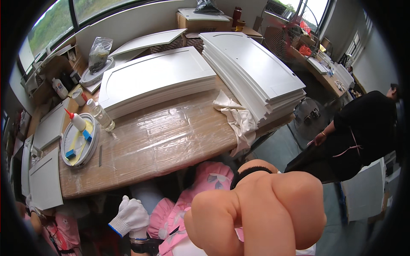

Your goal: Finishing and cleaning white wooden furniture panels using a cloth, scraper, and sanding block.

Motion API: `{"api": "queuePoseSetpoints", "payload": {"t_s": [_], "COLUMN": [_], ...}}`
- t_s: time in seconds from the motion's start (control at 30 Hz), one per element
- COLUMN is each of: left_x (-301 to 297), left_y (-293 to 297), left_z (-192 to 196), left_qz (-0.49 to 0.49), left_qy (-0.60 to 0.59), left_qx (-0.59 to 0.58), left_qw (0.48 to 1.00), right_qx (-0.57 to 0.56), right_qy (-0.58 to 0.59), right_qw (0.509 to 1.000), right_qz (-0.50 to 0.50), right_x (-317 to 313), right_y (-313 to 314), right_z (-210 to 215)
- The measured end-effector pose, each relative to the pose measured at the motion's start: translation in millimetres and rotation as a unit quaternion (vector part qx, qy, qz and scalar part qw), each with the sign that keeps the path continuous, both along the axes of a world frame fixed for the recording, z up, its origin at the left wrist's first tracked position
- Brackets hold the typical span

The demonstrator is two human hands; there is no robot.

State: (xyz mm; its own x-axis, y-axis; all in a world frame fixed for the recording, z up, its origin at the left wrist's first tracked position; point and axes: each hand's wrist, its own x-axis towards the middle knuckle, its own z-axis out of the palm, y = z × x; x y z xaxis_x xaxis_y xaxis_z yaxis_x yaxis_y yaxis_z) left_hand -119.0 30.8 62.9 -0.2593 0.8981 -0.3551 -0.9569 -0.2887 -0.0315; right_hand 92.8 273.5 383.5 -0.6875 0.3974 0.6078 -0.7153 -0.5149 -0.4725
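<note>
My left hand (136, 212), in a white knitted glove with a black strap at the wrist, is below the table's front edge. Its fingers are closed, and a loose white glove (118, 225) with a blue hem hangs from them. Very close to the camera, my bare right hand (260, 205) fills the lower middle. A black band circles its wrist, and its fingertips run out of the picture, so I cannot see what they touch. Pink patterned clothing (215, 174) shows behind it.
White panels stand in two stacks (153, 74) (256, 64) on the plastic-covered table (171, 132). Nearer lie a white cloth (235, 115), a clear bottle (101, 115) and a round lid (94, 145) bearing a glue bottle (76, 120) and blue blocks. A person in black (363, 132) stands right; another sits lower left.
</note>
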Motion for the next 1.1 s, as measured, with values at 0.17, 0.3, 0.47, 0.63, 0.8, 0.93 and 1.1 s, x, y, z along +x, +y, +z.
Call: {"api": "queuePoseSetpoints", "payload": {"t_s": [0.17, 0.3, 0.47, 0.63, 0.8, 0.93, 1.1], "left_x": [13, 7, 14, 13, 9, 8, 7], "left_y": [-12, -19, -27, -21, -24, -26, -27], "left_z": [8, -3, -2, -3, -8, -10, -10], "left_qz": [0.038, 0.005, 0.033, 0.041, 0.033, 0.023, 0.014], "left_qy": [-0.043, -0.042, -0.074, -0.114, -0.108, -0.060, -0.018], "left_qx": [0.020, 0.048, 0.047, 0.050, 0.038, 0.015, 0.011], "left_qw": [0.998, 0.998, 0.996, 0.991, 0.993, 0.998, 1.000], "right_qx": [-0.051, -0.069, -0.063, 0.057, 0.121, 0.106, 0.038], "right_qy": [-0.065, -0.109, -0.118, 0.023, 0.101, 0.065, -0.016], "right_qw": [0.996, 0.991, 0.989, 0.977, 0.944, 0.947, 0.967], "right_qz": [0.026, 0.023, 0.061, 0.206, 0.291, 0.298, 0.250], "right_x": [-9, 3, 5, -13, -25, -21, -3], "right_y": [-9, -23, -25, -3, 11, 9, -10], "right_z": [-5, -9, -17, -19, -24, -26, -23]}}
